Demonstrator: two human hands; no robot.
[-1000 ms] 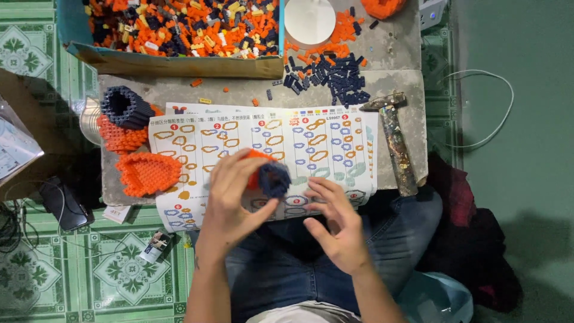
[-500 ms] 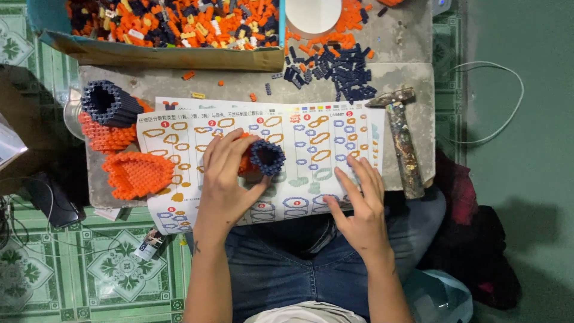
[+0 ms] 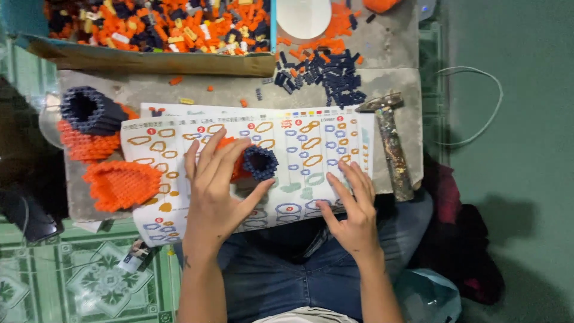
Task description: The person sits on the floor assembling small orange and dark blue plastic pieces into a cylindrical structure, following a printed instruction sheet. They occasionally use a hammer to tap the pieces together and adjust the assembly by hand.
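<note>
My left hand (image 3: 216,188) grips a small built piece of orange and dark blue blocks (image 3: 258,161), a hollow blue ring on an orange base, resting on a printed instruction sheet (image 3: 311,140). My right hand (image 3: 354,206) lies flat with fingers spread on the sheet's lower right part, holding nothing. The sheet covers a grey stone slab (image 3: 227,93).
A cardboard box (image 3: 149,60) of loose orange and dark blocks stands at the back. Loose dark blue blocks (image 3: 326,75) lie behind the sheet. A hammer (image 3: 391,143) lies at the right. Built orange and blue pieces (image 3: 89,122) and an orange shell (image 3: 122,182) sit left.
My right hand has let go of the built piece and moved right, flat onto the sheet. My left hand keeps hold of the piece and has lowered it onto the sheet.
</note>
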